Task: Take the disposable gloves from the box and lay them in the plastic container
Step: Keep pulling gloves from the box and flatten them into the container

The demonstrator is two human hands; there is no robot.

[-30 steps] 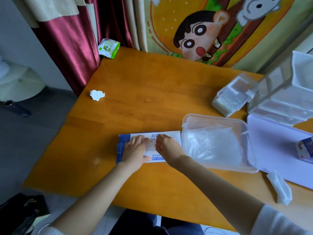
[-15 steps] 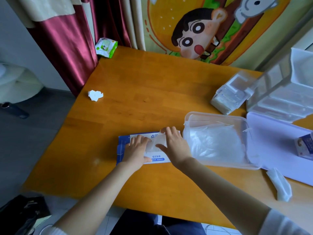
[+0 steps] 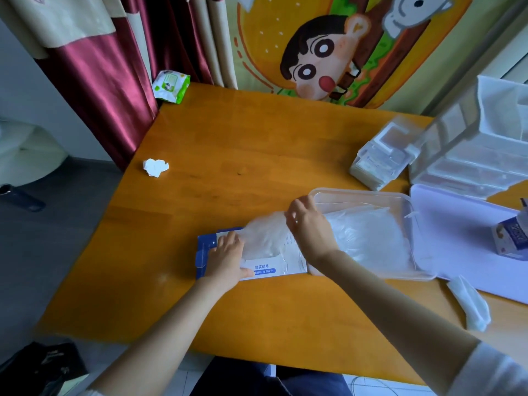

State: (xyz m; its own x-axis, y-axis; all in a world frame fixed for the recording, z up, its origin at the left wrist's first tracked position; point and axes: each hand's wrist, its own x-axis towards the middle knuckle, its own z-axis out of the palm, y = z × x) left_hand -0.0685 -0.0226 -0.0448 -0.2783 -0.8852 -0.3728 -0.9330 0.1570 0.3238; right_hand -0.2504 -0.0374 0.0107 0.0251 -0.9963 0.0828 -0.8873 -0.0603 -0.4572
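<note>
A flat blue and white glove box (image 3: 264,268) lies on the wooden table (image 3: 257,155) near its front. My left hand (image 3: 227,258) presses flat on the box's left part. My right hand (image 3: 310,230) pinches a clear disposable glove (image 3: 264,238) and holds it lifted, half out of the box opening. Just right of the box sits the clear plastic container (image 3: 360,194), with a stack of clear gloves (image 3: 368,238) lying inside it.
A white lid (image 3: 468,241) lies right of the container with a small carton (image 3: 511,238) on it. Clear organiser boxes (image 3: 468,155) and a smaller stack (image 3: 380,161) stand at the back right. A crumpled tissue (image 3: 155,167), a wipes pack (image 3: 170,85) and a folded tissue (image 3: 471,307) lie about.
My right hand has risen and moved right toward the container, drawing a clear glove out of the box. My left hand stays pressed on the box.
</note>
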